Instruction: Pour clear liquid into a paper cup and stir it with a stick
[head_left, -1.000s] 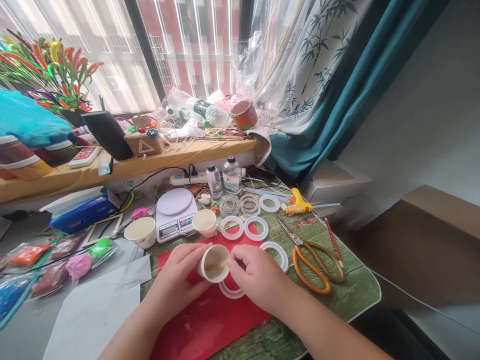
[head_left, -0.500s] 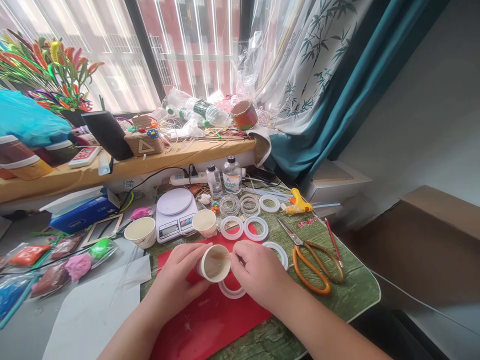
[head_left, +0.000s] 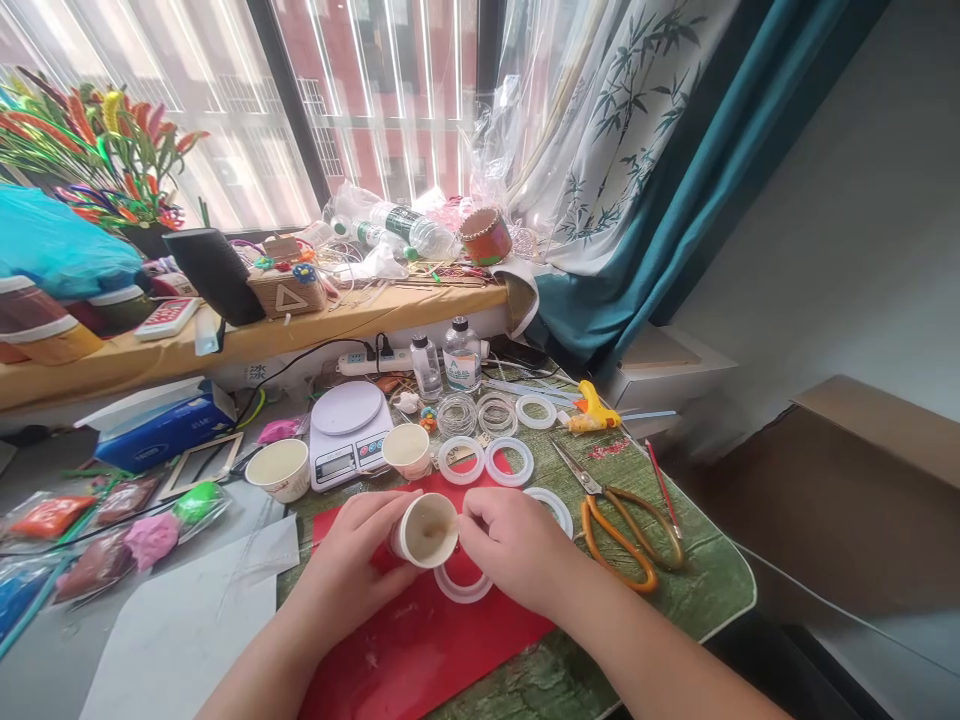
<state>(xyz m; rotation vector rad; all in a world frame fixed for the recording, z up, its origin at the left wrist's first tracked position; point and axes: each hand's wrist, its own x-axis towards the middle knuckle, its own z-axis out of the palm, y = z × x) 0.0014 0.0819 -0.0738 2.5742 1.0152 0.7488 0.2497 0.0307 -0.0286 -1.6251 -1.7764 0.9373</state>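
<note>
My left hand (head_left: 367, 550) is wrapped around a paper cup (head_left: 429, 530), tilted so that its mouth faces me. Some cloudy liquid with a brownish patch shows inside. At the cup's right rim my right hand (head_left: 517, 545) is closed in a pinch on a thin stirring stick, mostly hidden by the fingers and reaching into the cup. Beneath the hands lies a red mat (head_left: 420, 650). A white ring mold (head_left: 463, 585) rests on it just below the cup. Further ring molds (head_left: 510, 462) lie behind the right hand.
Behind the hands stand a second paper cup (head_left: 407, 452), a third cup (head_left: 278, 470), a kitchen scale (head_left: 349, 435) and clear bottles (head_left: 461, 360). Scissors (head_left: 611, 515), a yellow glue gun (head_left: 595, 410) and a red pencil (head_left: 664, 485) lie right. Bagged clay (head_left: 154, 540) lies left.
The stick in the cup has shifted, and the right hand has moved slightly at the rim. The left hand keeps its hold on the cup. The view has tilted a little.
</note>
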